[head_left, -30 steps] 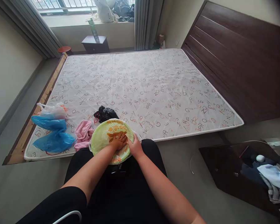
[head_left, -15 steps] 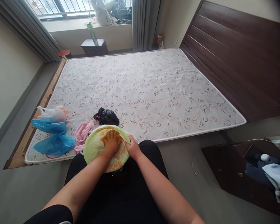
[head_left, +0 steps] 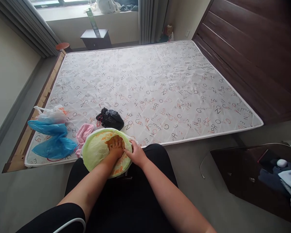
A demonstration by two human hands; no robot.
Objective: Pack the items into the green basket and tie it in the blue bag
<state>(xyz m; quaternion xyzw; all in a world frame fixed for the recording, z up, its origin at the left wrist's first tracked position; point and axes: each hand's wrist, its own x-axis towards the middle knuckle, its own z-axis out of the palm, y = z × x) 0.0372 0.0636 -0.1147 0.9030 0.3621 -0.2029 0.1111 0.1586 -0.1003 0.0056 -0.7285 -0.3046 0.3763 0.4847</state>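
Note:
Between my knees rests a round, light-coloured bin, its mouth and inside lined by a pale yellow-green plastic bag [head_left: 94, 153] with orange print. My left hand [head_left: 115, 147] reaches into the mouth, fingers spread against the bag. On the right side, my right hand [head_left: 137, 154] grips the bag-covered rim with its thumb over the edge. The bin's lower part is hidden. Just beyond it on the mattress lie a knotted black plastic bag [head_left: 111, 119] and a pink cloth [head_left: 84, 133].
A printed mattress [head_left: 147, 84] spreads out in front of me. At its near left corner are a blue plastic bag [head_left: 54, 145] and a white plastic bag [head_left: 52, 114]. A dark cabinet [head_left: 242, 181] with clothes stands on the right. Farther off, a nightstand [head_left: 96, 39] holds a green vase.
My right thumb has moved inward over the rim, nearer my left hand. The left hand stays inside the bag. The bin has shifted slightly left in view, and the camera has tilted down.

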